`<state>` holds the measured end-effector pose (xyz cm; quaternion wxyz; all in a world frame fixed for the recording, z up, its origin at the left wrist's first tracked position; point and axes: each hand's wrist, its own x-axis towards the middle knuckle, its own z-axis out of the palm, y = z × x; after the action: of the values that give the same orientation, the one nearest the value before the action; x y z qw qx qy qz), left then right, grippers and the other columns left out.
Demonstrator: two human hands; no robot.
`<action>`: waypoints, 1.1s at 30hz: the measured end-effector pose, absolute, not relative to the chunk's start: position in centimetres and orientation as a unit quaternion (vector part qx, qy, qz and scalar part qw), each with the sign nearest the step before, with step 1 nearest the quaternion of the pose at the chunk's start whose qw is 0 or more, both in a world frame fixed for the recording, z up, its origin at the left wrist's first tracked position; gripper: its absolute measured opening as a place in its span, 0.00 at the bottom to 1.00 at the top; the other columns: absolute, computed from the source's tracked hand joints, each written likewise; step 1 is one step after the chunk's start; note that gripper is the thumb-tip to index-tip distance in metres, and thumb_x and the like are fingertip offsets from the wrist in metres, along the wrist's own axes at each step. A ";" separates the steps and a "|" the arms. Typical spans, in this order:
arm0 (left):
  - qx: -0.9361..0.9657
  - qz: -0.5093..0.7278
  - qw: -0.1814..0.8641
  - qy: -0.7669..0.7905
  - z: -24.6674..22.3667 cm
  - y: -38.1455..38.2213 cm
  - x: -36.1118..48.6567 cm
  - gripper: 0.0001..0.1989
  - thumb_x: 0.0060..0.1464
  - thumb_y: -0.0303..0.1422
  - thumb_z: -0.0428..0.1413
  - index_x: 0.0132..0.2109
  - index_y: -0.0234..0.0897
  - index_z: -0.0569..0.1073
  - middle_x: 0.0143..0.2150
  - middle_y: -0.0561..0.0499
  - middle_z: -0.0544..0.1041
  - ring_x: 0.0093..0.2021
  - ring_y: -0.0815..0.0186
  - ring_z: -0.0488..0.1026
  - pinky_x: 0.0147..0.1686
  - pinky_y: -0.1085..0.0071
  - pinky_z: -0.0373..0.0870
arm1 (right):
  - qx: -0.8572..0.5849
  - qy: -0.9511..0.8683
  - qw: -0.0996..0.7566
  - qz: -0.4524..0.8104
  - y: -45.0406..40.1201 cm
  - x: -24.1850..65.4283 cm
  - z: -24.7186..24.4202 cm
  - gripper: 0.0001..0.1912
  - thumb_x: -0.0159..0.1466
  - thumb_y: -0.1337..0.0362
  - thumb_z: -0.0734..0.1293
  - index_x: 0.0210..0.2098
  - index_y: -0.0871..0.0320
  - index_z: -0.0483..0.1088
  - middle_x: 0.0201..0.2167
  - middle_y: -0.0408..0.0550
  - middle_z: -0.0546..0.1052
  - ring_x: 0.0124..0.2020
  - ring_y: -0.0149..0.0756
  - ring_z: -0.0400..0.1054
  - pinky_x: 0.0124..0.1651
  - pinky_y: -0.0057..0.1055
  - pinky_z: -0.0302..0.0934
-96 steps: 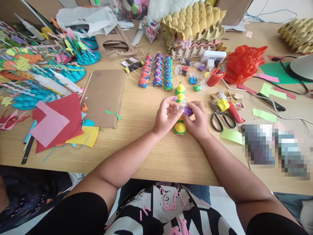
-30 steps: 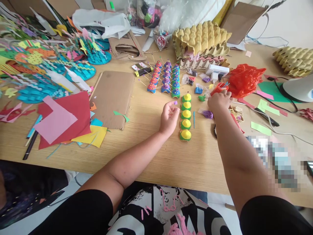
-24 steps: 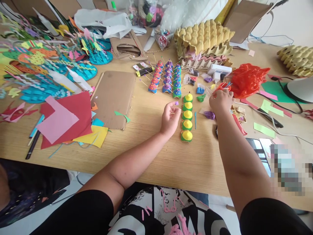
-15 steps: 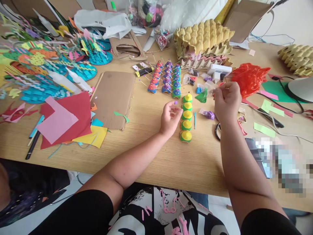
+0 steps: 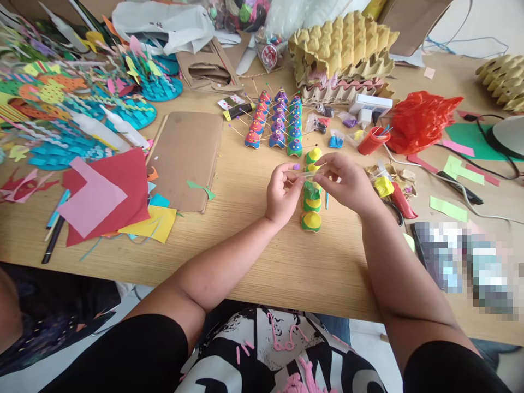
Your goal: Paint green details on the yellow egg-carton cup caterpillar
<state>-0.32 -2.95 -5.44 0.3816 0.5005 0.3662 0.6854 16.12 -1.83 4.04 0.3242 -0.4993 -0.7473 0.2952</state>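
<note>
My left hand (image 5: 281,195) and my right hand (image 5: 346,183) meet above a strip of egg-carton cups. Between their fingertips they pinch the edge of a small clear plastic bag (image 5: 306,174). Something green shows in the bag, which hangs over the cups. A small purple lump (image 5: 296,166) sits at the fingertips of my left hand. The strip of cups (image 5: 311,220) is green below with yellow domes on top, and its middle is partly covered by the bag and my fingers. A thin blue stick (image 5: 327,200) lies just right of it.
Painted cup strips with pins (image 5: 278,123) stand behind my hands. Farther back are stacked egg trays (image 5: 341,43). To the right are a red cup (image 5: 373,141) and a red plastic bag (image 5: 426,123). Cardboard (image 5: 188,158) and coloured paper (image 5: 106,196) lie left.
My right hand has moved left from beside the red plastic bag, bringing the clear bag to my left hand. Both now grip it. The red cup has come into view.
</note>
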 end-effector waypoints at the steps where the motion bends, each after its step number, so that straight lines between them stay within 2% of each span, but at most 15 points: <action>1: 0.502 0.685 0.379 0.367 -5.4 -2.9 -0.4 0.24 0.62 0.55 0.65 0.53 0.45 0.71 0.35 0.54 0.77 0.35 0.69 0.77 0.36 0.71 0.73 | -0.500 -0.745 0.321 0.303 -1.7 16.0 3.9 0.12 0.63 0.54 0.73 0.43 0.53 0.77 0.31 0.44 0.79 0.32 0.36 0.69 0.39 0.37 0.62; 4: 0.506 0.681 0.384 0.363 -5.3 -3.0 -0.5 0.23 0.62 0.55 0.64 0.52 0.45 0.70 0.35 0.54 0.77 0.35 0.68 0.77 0.37 0.71 0.73 | -0.505 -0.737 0.317 0.318 -1.5 15.8 3.5 0.09 0.63 0.55 0.72 0.33 0.54 0.77 0.28 0.43 0.77 0.30 0.34 0.66 0.37 0.36 0.60; 6: 0.507 0.679 0.388 0.362 -5.3 -3.1 -0.5 0.24 0.62 0.54 0.64 0.54 0.45 0.69 0.35 0.55 0.77 0.35 0.68 0.77 0.37 0.70 0.73 | -0.502 -0.724 0.335 0.335 -1.5 15.7 3.3 0.09 0.63 0.56 0.71 0.31 0.55 0.76 0.27 0.42 0.76 0.29 0.33 0.64 0.36 0.35 0.58; 10: 0.506 0.676 0.388 0.371 -5.2 -3.1 -0.5 0.26 0.62 0.55 0.64 0.57 0.46 0.68 0.38 0.53 0.79 0.37 0.67 0.79 0.38 0.69 0.75 | -0.497 -0.706 0.341 0.372 -1.6 15.7 3.1 0.12 0.61 0.53 0.74 0.29 0.55 0.76 0.25 0.42 0.74 0.28 0.32 0.61 0.34 0.34 0.56; 12: 0.505 0.675 0.391 0.369 -5.1 -3.1 -0.5 0.26 0.61 0.57 0.64 0.53 0.45 0.69 0.39 0.52 0.81 0.38 0.67 0.80 0.40 0.68 0.75 | -0.500 -0.699 0.338 0.383 -1.7 15.5 3.1 0.14 0.60 0.51 0.75 0.29 0.55 0.76 0.24 0.42 0.73 0.28 0.32 0.62 0.33 0.33 0.56; 16: 0.489 0.672 0.424 0.360 -5.0 -3.1 -0.5 0.28 0.58 0.60 0.65 0.50 0.44 0.68 0.35 0.54 0.81 0.37 0.67 0.82 0.41 0.67 0.77 | -0.501 -0.688 0.345 0.396 -2.0 15.1 3.2 0.15 0.60 0.49 0.76 0.30 0.55 0.76 0.28 0.44 0.77 0.31 0.34 0.65 0.33 0.33 0.58; 20: 0.471 0.675 0.451 0.347 -4.9 -3.2 -0.4 0.30 0.56 0.57 0.68 0.53 0.45 0.68 0.36 0.54 0.82 0.38 0.66 0.83 0.44 0.66 0.78 | -0.507 -0.693 0.341 0.383 -2.0 15.2 3.6 0.16 0.60 0.50 0.76 0.28 0.56 0.76 0.25 0.43 0.75 0.29 0.33 0.62 0.32 0.33 0.55; 22: 0.465 0.678 0.458 0.339 -4.8 -3.2 -0.3 0.28 0.56 0.54 0.70 0.52 0.45 0.69 0.35 0.55 0.82 0.38 0.67 0.83 0.43 0.67 0.78 | -0.507 -0.704 0.325 0.377 -1.9 15.7 4.0 0.16 0.61 0.50 0.76 0.29 0.56 0.78 0.24 0.43 0.74 0.28 0.32 0.62 0.33 0.34 0.55; 25: 0.454 0.678 0.469 0.337 -4.7 -3.4 -0.2 0.27 0.55 0.53 0.71 0.47 0.43 0.69 0.33 0.56 0.81 0.37 0.68 0.82 0.41 0.69 0.78 | -0.502 -0.721 0.302 0.370 -1.6 16.8 4.6 0.19 0.61 0.45 0.76 0.30 0.56 0.81 0.26 0.44 0.76 0.28 0.32 0.62 0.33 0.35 0.55; 28: 0.459 0.662 0.480 0.348 -4.7 -3.5 -0.1 0.29 0.54 0.55 0.71 0.49 0.44 0.68 0.33 0.56 0.81 0.36 0.67 0.82 0.41 0.68 0.78 | -0.490 -0.726 0.300 0.379 -1.3 17.7 4.7 0.23 0.58 0.42 0.78 0.26 0.56 0.80 0.26 0.45 0.75 0.28 0.32 0.63 0.33 0.35 0.55; 31: 0.464 0.654 0.478 0.359 -4.7 -3.4 -0.2 0.33 0.55 0.57 0.69 0.57 0.46 0.67 0.38 0.53 0.83 0.42 0.64 0.83 0.46 0.65 0.78 | -0.539 -0.652 0.332 0.417 -0.4 18.6 4.0 0.21 0.55 0.44 0.79 0.28 0.56 0.80 0.22 0.41 0.70 0.24 0.29 0.57 0.28 0.33 0.49; 33: 0.461 0.653 0.477 0.366 -4.8 -3.3 -0.4 0.34 0.57 0.60 0.66 0.59 0.46 0.67 0.44 0.49 0.84 0.47 0.63 0.83 0.48 0.64 0.77 | -0.578 -0.544 0.422 0.438 0.7 19.5 3.1 0.17 0.56 0.48 0.79 0.30 0.55 0.78 0.18 0.38 0.64 0.21 0.27 0.52 0.26 0.31 0.46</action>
<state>-0.41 -3.32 -4.77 0.4768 0.4610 0.3660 0.6528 19.55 0.69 3.12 0.4222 -0.5778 -0.5439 0.4382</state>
